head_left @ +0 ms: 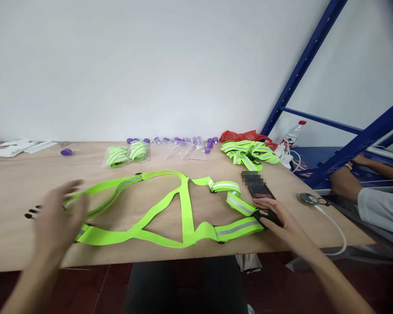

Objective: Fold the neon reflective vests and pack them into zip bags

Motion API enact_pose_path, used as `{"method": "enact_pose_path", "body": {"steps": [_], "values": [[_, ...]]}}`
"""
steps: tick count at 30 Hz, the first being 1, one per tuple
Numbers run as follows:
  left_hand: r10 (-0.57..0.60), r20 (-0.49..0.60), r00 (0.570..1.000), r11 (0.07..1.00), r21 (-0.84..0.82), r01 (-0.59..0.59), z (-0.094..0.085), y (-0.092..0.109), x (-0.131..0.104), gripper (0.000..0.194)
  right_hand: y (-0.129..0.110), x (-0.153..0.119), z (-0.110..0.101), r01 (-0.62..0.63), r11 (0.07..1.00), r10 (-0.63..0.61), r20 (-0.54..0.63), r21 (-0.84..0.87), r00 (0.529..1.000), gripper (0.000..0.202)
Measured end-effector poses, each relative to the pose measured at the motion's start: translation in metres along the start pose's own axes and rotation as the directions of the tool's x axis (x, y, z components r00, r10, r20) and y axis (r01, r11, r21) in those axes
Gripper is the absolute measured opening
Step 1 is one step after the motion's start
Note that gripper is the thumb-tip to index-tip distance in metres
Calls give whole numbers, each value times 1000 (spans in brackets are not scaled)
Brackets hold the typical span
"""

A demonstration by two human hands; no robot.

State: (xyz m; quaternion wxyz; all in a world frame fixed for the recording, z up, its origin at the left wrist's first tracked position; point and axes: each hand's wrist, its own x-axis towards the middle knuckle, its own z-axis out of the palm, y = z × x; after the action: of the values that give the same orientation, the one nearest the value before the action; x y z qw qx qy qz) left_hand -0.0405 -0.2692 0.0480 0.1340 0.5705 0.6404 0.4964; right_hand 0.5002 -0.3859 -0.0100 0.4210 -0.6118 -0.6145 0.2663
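A neon-yellow reflective harness [186, 205] with grey stripes and black adjusters lies spread on the wooden table [212, 168]. Over its left end hovers my left hand [57, 213], blurred, with thumb and fingers apart; whether it touches the strap is unclear. Small black buckle ends [29, 216] poke out to its left. At the harness's right end, my right hand [280, 214] has its fingers stretched out over a black object [270, 217], which they partly hide. A dark phone [261, 191], pixelated at its top, lies just beyond those fingers.
Two bagged yellow strap rolls [118, 156], purple caps [180, 140] and clear bags [194, 151] line the back. Another yellow harness [249, 150] lies by a red bag [240, 136]. A blue rack [314, 174], cabled round device [308, 199] and another person's arm [343, 185] are right.
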Motion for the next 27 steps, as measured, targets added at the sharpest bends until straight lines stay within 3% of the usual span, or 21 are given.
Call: {"method": "enact_pose_path", "body": {"steps": [1,2,3,4,7,9,12,15,18,22,27], "values": [[237,102,966,968,62,-244,21,18,-21,35,0,3,6,-3,999,3,5,-52,1000,40],[424,259,868,897,13,-442,42,35,-44,36,1,5,11,-2,994,3,6,-113,1000,38],[530,404,746,828,-55,-558,63,51,-65,39,3,7,17,9,983,-8,2,-181,1000,36],[582,515,629,774,-112,-624,83,64,-85,43,4,9,23,30,968,-31,-1,-250,1000,35],[570,670,475,749,-186,-636,124,84,-124,44,5,16,33,142,886,-155,7,-442,988,36],[531,727,436,777,-212,-592,135,86,-134,37,-2,25,35,217,808,-240,30,-548,970,37],[500,743,444,819,-240,-521,136,83,-136,30,-25,53,38,308,687,-333,91,-658,938,33],[491,753,437,837,-270,-475,133,82,-134,30,-53,91,56,416,604,-359,233,-680,903,35],[473,788,393,840,-271,-470,132,82,-132,32,-71,123,91,492,553,-277,408,-672,870,44],[432,828,357,852,-246,-462,132,81,-131,33,-68,145,134,504,561,-74,566,-657,821,57],[433,839,330,849,-257,-463,135,84,-127,40,-47,171,143,412,644,93,601,-644,794,72]]}}
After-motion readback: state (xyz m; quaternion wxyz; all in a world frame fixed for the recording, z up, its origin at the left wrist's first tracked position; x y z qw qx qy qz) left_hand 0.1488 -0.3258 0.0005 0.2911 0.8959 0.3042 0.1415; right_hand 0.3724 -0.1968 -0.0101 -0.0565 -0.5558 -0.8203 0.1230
